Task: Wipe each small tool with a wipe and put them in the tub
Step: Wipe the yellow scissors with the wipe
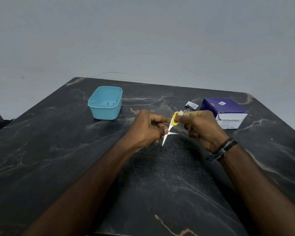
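Small scissors [171, 128] with yellow handles and open steel blades are held above the table's middle. My left hand [147, 127] grips them near the pivot, fingers curled round one handle. My right hand [202, 128] pinches a small white wipe [180, 113] against the yellow handle loop. A light blue tub [94, 106] stands at the back left, with a small metal tool [108, 103] lying inside it.
A purple and white box [226, 110] of wipes stands at the back right. A torn wipe sachet [191, 105] lies just left of it. The dark marble table [75, 159] ends at a grey wall behind.
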